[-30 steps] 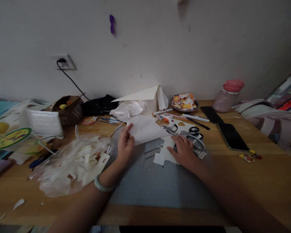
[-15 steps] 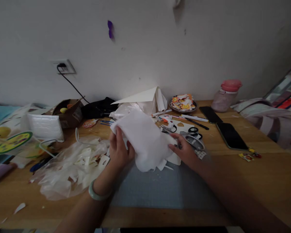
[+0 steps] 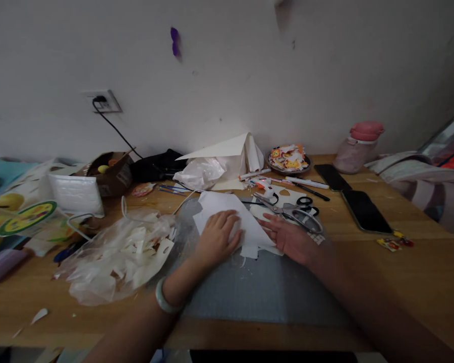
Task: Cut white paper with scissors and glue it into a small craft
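Bag (image 3: 93,287): eight o'clock of paper (image 3: 252,227), thin, see-through, crinkly, scraps inside. Left hand (image 3: 217,237): laid over paper, fingers loose, not clutching. Paper: middle, above mat (image 3: 249,292), white, smooth, one sheet or more, can't tell. Likely light, bendy, easy to crease or tear; best take by side edges. Mat: grey, flat. Right hand (image 3: 293,239): paper's four o'clock edge, fingers stretched, gripping nothing. Scissors (image 3: 287,216): three o'clock, hard, shiny.
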Demonstrator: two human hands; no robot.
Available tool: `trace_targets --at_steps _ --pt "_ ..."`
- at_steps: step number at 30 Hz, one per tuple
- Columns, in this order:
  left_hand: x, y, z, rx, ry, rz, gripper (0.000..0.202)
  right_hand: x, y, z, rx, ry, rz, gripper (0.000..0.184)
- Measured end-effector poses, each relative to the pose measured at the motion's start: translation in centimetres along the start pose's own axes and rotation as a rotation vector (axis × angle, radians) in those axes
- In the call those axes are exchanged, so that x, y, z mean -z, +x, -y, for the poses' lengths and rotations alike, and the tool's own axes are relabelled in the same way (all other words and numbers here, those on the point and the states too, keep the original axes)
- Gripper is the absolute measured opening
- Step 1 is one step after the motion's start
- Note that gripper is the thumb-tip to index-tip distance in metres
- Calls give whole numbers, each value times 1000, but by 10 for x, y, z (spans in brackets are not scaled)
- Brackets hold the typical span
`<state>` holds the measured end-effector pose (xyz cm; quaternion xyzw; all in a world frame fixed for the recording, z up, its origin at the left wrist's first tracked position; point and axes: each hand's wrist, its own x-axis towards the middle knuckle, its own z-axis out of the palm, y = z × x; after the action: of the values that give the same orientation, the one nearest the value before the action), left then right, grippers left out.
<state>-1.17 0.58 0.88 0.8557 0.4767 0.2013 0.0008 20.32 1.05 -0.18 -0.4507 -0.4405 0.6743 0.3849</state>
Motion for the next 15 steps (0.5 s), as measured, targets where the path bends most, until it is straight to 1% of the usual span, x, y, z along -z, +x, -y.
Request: trace_targets --at_steps 1,3,6,8,10,11,13,15 --pt "1 -1 -6 -31 -32 21 26 -2 -1 -1 -17 3 -16 34" --pt "2 -4 -16 -58 -49 119 23 -4 -3 -1 -26 -46 -51 31" --pt "2 -7 -24 7 -98 256 25 -4 -3 -2 -50 -224 -56 24" --pt "0 -9 -25 55 -194 333 29 -4 -2 -3 -57 -251 -63 26" --pt "-3 -11 -26 91 -368 366 32 -6 -2 -3 -10 -133 -107 30" --pt "-5 -12 -26 100 -484 362 34 -8 -2 -3 20 -46 -136 31" --pt "-9 -15 -27 101 -730 325 46 -13 -2 -2 56 146 -194 34" --pt "-13 -19 -28 88 -894 293 57 -18 -3 -1 58 337 -222 36"
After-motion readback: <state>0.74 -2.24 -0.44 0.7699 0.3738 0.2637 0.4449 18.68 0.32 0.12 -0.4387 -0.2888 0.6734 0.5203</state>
